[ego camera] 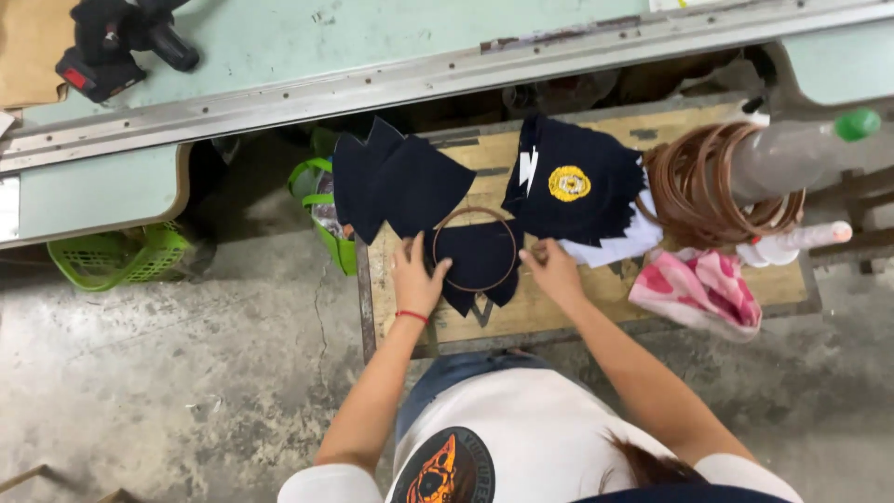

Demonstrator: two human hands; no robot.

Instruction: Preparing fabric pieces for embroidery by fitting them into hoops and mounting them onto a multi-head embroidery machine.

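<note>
Centre of frame: left hand [416, 278] and right hand [551, 270], set apart, fingers pressing opposite edges of a thin brown hoop [474, 249] over dark fabric [477, 261] on a wooden bench [596, 289]. Likely risk: uneven pressure skewing or creasing the cloth, or popping the hoop off.

Matt navy cloth panel [477, 256] in a thin wooden hoop [473, 212]; worn wooden worktop [596, 289]; rough concrete floor [186, 373].

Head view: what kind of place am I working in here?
Probably a garment or embroidery workshop. Stacks of dark cut fabric pieces, one with a yellow embroidered badge, lie on a worn wooden table; a bundle of brown hoops sits beside them, above a bare concrete floor.
</note>
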